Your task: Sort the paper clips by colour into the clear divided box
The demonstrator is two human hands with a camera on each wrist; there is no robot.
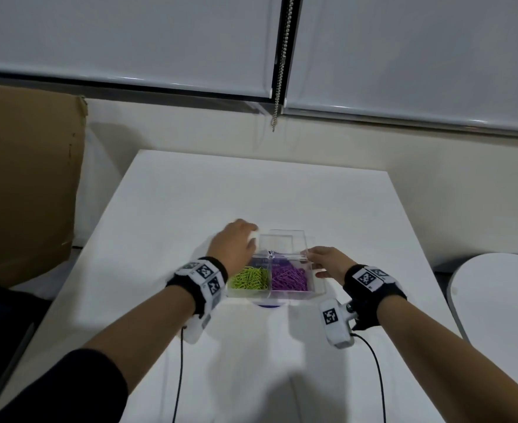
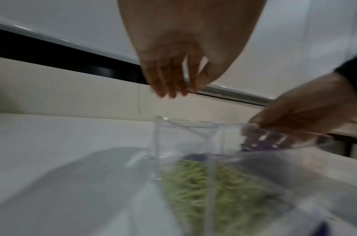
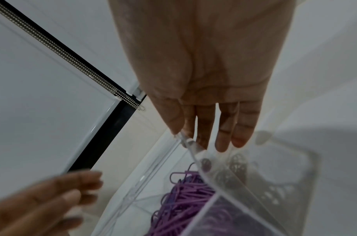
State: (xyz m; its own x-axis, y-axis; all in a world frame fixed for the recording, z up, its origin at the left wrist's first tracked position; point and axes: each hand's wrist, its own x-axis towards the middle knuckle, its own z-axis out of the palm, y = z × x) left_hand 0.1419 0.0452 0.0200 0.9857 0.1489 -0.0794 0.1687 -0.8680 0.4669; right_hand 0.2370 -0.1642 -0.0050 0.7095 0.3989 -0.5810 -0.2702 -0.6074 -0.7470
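The right hand (image 1: 327, 264) pinches the right edge of the clear hinged lid (image 1: 282, 242), apparently to steady it half-raised over the clear divided plastic box (image 1: 320, 288) on the white table (image 1: 251, 184). The left hand (image 1: 234, 242) hovers loose-fingered at the far left corner, gripping nothing. Green paper clips (image 1: 249, 277) fill the near left compartment, purple paper clips (image 1: 289, 277) the near right.
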